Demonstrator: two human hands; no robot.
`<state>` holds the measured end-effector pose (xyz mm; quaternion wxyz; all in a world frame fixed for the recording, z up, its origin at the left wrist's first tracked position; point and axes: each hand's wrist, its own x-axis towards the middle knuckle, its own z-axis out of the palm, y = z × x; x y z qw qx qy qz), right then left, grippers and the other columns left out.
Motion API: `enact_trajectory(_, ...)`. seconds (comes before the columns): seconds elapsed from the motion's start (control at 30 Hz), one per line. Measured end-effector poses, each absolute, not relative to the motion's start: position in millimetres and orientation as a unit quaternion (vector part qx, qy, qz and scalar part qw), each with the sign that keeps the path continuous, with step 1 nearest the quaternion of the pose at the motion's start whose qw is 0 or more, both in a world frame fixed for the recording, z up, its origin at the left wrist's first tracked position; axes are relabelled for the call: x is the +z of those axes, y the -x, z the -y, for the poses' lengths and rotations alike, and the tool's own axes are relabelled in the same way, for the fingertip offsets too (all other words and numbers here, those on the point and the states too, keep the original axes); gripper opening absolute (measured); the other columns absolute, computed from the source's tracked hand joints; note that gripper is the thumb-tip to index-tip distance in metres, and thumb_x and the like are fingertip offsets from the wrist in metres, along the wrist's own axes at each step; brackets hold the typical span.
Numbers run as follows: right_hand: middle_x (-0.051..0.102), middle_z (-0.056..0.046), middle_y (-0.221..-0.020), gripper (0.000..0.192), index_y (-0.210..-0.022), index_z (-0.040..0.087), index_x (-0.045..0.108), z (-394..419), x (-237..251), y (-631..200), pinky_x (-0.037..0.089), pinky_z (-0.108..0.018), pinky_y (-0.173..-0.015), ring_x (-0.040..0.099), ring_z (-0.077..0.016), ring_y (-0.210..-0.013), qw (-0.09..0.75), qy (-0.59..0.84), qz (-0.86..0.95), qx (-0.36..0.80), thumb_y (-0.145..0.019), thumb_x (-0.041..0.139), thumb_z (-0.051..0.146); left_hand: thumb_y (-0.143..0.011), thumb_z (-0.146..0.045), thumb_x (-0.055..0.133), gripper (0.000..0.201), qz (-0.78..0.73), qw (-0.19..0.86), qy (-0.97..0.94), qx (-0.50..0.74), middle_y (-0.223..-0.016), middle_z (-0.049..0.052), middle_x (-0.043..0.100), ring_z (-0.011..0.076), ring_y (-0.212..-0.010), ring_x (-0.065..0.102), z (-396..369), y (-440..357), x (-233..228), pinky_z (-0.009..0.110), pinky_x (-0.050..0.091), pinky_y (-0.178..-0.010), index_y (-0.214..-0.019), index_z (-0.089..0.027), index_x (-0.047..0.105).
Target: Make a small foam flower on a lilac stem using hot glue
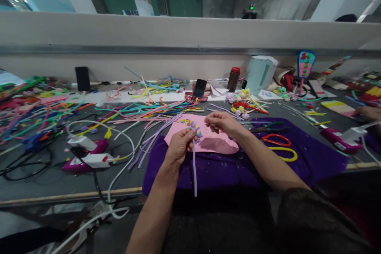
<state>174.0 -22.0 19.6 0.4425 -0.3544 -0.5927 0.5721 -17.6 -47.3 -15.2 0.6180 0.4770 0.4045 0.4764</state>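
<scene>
My left hand (180,145) is closed on a small multicoloured pipe-cleaner piece (195,129) with yellow, lilac and teal parts. A lilac pipe cleaner (195,172) hangs straight down from that hand. Just to the right, my right hand (222,124) is raised with its fingers pinched together, apart from the piece; anything between the fingertips is too small to make out. Beneath both hands lies a pink sheet (218,145) on a dark purple cloth (184,176). Several lilac pipe cleaners (149,143) lie left of the sheet.
Red-handled scissors (276,139), a yellow-handled tool (287,154) and pliers (269,127) lie at right. Power strips (74,163) with white cables stand left. Behind are loose pipe cleaners (143,110), a phone (199,88), a bottle (234,78) and a kettle (261,73). Another person's hand (369,114) shows far right.
</scene>
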Motion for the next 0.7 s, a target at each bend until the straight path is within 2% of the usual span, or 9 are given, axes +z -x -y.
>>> enact_trajectory(0.1, 0.057, 0.003, -0.061, 0.024, -0.078, 0.015, 0.058, 12.3, 29.0, -213.1, 0.031, -0.017, -0.040, 0.046, -0.0054, -0.045, 0.497, 0.395, 0.586, 0.505, -0.069, 0.061, 0.037, -0.066, -0.039, 0.065, 0.030, -0.408, 0.613, -0.473, 0.483, -0.049, -0.003, 0.052, 0.0009, -0.032, 0.036, 46.4, 16.9, -15.1, 0.013, 0.024, -0.031, -0.061, -0.012, 0.054)
enact_trajectory(0.17, 0.053, 0.003, -0.053, 0.021, -0.069, 0.015, 0.056, 7.8, 27.9, -240.6, 0.030, -0.018, -0.041, 0.044, -0.0062, -0.044, 0.501, 0.470, 0.621, 0.377, -0.069, 0.059, 0.036, -0.065, -0.038, 0.066, 0.029, -0.404, 0.614, -0.475, 0.483, -0.052, -0.002, 0.054, 0.0010, -0.033, 0.037, 46.8, 16.3, -14.2, 0.014, 0.025, -0.031, -0.062, -0.012, 0.054)
enact_trajectory(0.23, 0.051, 0.003, -0.049, 0.023, -0.063, 0.015, 0.056, 6.4, 21.6, -261.4, 0.029, -0.020, -0.041, 0.044, -0.0075, -0.042, 0.435, 0.541, 0.663, 0.280, -0.069, 0.057, 0.037, -0.065, -0.038, 0.066, 0.028, -0.404, 0.611, -0.479, 0.483, -0.055, -0.002, 0.056, 0.0012, -0.034, 0.038, 47.5, 15.9, -13.2, 0.014, 0.026, -0.031, -0.063, -0.012, 0.055)
enact_trajectory(0.33, 0.054, -0.001, -0.047, 0.034, -0.059, 0.015, 0.059, 8.6, 8.4, -270.4, 0.031, -0.022, -0.045, 0.047, -0.0102, -0.044, 0.277, 0.616, 0.713, 0.190, -0.073, 0.051, 0.044, -0.064, -0.038, 0.066, 0.029, -0.408, 0.605, -0.483, 0.484, -0.056, -0.001, 0.057, 0.0012, -0.034, 0.039, 48.1, 15.6, -12.4, 0.014, 0.025, -0.030, -0.064, -0.012, 0.055)
enact_trajectory(0.43, 0.061, -0.008, -0.055, 0.049, -0.057, 0.015, 0.062, 11.7, -1.9, -255.4, 0.033, -0.025, -0.049, 0.054, -0.0164, -0.054, 0.134, 0.674, 0.720, 0.099, -0.071, 0.047, 0.059, -0.065, -0.039, 0.066, 0.029, -0.415, 0.600, -0.489, 0.479, -0.057, -0.001, 0.057, 0.0011, -0.034, 0.039, 48.2, 15.5, -12.6, 0.013, 0.025, -0.030, -0.065, -0.012, 0.055)
enact_trajectory(0.5, 0.065, -0.013, -0.066, 0.054, -0.061, 0.014, 0.064, 12.3, -5.9, -241.4, 0.033, -0.027, -0.050, 0.057, -0.0208, -0.062, 0.068, 0.700, 0.708, 0.061, -0.064, 0.049, 0.066, -0.065, -0.040, 0.065, 0.030, -0.422, 0.593, -0.495, 0.474, -0.055, -0.002, 0.056, 0.0012, -0.034, 0.038, 48.4, 15.2, -12.5, 0.014, 0.025, -0.030, -0.064, -0.012, 0.055)
enact_trajectory(0.6, 0.066, -0.014, -0.074, 0.052, -0.066, 0.014, 0.066, 11.1, -9.6, -230.0, 0.034, -0.026, -0.053, 0.059, -0.0216, -0.068, 0.035, 0.720, 0.691, 0.051, -0.061, 0.053, 0.064, -0.065, -0.040, 0.065, 0.030, -0.423, 0.587, -0.501, 0.475, -0.051, -0.002, 0.054, 0.0016, -0.033, 0.038, 49.2, 14.9, -11.9, 0.014, 0.025, -0.030, -0.063, -0.012, 0.055)
enact_trajectory(0.7, 0.063, -0.009, -0.065, 0.041, -0.063, 0.014, 0.063, 9.4, -12.3, -233.6, 0.032, -0.025, -0.050, 0.056, -0.0172, -0.061, 0.090, 0.715, 0.686, 0.102, -0.063, 0.056, 0.055, -0.065, -0.041, 0.065, 0.031, -0.412, 0.594, -0.496, 0.481, -0.052, -0.002, 0.054, 0.0019, -0.034, 0.038, 49.7, 15.1, -12.2, 0.014, 0.025, -0.031, -0.064, -0.012, 0.055)
